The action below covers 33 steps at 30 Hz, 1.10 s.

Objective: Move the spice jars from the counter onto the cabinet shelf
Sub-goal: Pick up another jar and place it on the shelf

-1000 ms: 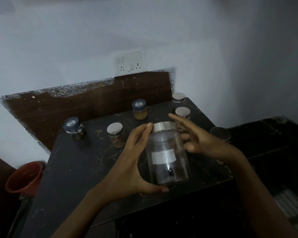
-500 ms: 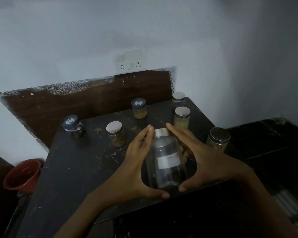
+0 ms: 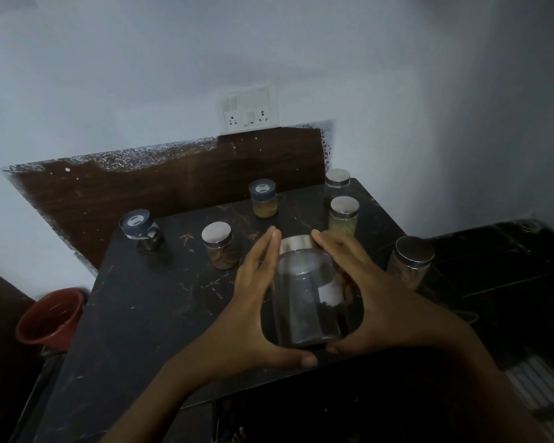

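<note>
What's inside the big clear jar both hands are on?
The large clear jar looks mostly empty, with a small dark clump low down by its white label. The left hand and right hand cover its sides, so the rest is hidden.

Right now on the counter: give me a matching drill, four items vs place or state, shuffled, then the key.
Items
1. large clear jar
2. blue-lid jar with yellow spice
3. red bucket
4. tilted blue-lid jar

Place or state
A. off the counter, lower left
B. between left hand and right hand
C. counter's far left corner
D. at the back, below the wall socket

Pairs: 1-B, 2-D, 3-A, 4-C
</note>
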Each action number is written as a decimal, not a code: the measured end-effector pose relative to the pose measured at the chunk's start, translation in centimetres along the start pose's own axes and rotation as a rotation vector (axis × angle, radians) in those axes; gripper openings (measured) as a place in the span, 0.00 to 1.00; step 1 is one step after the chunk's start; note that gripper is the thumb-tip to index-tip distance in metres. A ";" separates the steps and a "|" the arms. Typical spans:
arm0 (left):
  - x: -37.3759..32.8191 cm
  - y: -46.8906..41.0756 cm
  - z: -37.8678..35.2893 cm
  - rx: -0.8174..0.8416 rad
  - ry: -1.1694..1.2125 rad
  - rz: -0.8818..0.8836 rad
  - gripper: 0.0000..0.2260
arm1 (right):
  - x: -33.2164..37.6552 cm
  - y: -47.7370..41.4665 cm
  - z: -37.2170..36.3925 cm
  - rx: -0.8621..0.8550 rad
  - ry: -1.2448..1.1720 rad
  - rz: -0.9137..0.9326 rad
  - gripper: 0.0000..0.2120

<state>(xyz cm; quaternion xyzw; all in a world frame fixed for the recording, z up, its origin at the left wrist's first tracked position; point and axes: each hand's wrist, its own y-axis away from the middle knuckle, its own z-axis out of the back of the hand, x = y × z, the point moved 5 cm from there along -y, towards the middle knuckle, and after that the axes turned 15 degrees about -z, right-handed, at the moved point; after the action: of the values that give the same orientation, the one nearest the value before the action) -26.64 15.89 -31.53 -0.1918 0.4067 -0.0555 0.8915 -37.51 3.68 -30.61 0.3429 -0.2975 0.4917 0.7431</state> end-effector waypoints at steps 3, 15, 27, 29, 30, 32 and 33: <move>0.2 0.1 0.1 -0.033 0.004 -0.010 0.57 | -0.2 0.3 0.1 0.036 0.009 -0.051 0.54; 1.0 0.6 -0.7 0.010 -0.006 0.054 0.60 | -0.4 -0.1 -0.6 0.051 -0.039 -0.096 0.50; 1.5 0.7 -0.1 -0.061 0.113 0.079 0.62 | -1.0 -0.6 0.0 0.097 -0.272 -0.135 0.47; 1.2 0.5 0.1 -0.035 0.066 0.074 0.62 | -0.9 -0.6 -0.1 0.070 -0.195 -0.138 0.43; 1.0 0.3 0.3 -0.017 0.034 0.063 0.61 | -0.7 -0.6 -0.1 0.063 -0.165 -0.137 0.43; 0.7 0.0 0.6 -0.003 -0.011 0.040 0.59 | -0.5 -0.6 -0.2 0.065 -0.138 -0.145 0.43; 0.6 0.0 0.8 -0.017 -0.009 0.034 0.59 | -0.5 -0.6 -0.1 0.065 -0.146 -0.154 0.43</move>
<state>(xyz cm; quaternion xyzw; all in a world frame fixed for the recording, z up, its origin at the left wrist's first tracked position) -25.71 15.93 -31.45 -0.1925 0.4061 -0.0360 0.8926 -37.10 3.31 -31.16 0.4237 -0.3076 0.4161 0.7434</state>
